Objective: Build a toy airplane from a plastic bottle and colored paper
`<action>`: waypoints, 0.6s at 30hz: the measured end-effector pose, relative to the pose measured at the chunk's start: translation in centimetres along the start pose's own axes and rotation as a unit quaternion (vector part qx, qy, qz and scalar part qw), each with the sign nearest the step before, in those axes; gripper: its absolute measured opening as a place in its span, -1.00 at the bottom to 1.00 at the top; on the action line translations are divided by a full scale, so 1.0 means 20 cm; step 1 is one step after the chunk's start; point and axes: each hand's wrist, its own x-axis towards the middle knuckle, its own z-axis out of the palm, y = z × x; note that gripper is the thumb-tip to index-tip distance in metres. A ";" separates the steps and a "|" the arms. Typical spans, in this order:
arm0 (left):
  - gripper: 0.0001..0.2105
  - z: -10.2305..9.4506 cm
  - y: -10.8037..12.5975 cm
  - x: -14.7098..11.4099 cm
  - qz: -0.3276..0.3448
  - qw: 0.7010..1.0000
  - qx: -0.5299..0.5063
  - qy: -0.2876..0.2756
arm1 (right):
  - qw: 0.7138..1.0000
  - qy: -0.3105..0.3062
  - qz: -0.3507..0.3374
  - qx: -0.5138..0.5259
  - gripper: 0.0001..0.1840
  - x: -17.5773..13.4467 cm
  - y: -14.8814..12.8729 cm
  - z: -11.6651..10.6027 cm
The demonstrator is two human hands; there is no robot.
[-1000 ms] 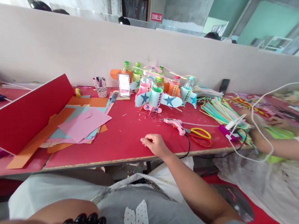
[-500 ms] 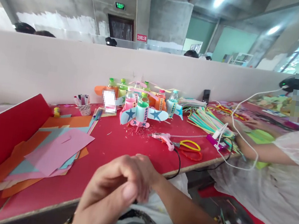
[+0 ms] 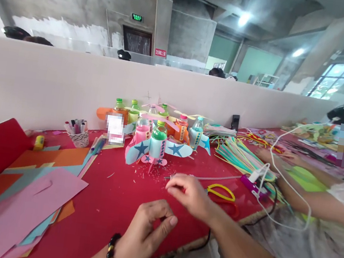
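My left hand (image 3: 149,230), a beaded bracelet at its wrist, is loosely closed above the table's front part, fingers curled in and nothing visible in them. My right hand (image 3: 193,196) is farther forward, its bent fingers partly apart, over the spot of a pink glue gun. Only the gun's metal nozzle (image 3: 168,177) shows past the fingers; whether the hand touches the gun is hidden. Scissors with a yellow handle loop (image 3: 221,191) lie just right of that hand. Beyond the hands stands a bottle plane (image 3: 157,146) with green liquid and light-blue, star-marked wings.
More decorated bottles (image 3: 181,127) stand behind. Paper sheets (image 3: 30,203) and a pen cup (image 3: 78,133) are at left. Right lie pipe cleaners (image 3: 241,156) and a purple power strip (image 3: 251,187) with a white cable. A co-worker's arm (image 3: 302,203) rests there. A white partition (image 3: 53,82) runs behind.
My hands were together near the table edge and have parted. The right hand has moved forward over the glue gun, and the left lies lower behind it. The view has shifted slightly.
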 end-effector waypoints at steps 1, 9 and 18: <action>-0.72 0.00 -0.02 0.02 -0.003 1.000 0.009 -0.003 | 0.999 0.032 0.006 -0.019 -0.87 0.07 0.00 -0.08; -0.69 0.03 -0.23 0.09 -0.033 0.994 0.089 -0.048 | 0.955 0.115 0.060 -0.267 -0.86 0.95 0.28 -0.46; -0.71 0.02 -0.36 0.09 -0.028 0.993 0.077 -0.083 | 0.904 0.048 0.144 -0.399 -0.65 1.71 0.64 -0.43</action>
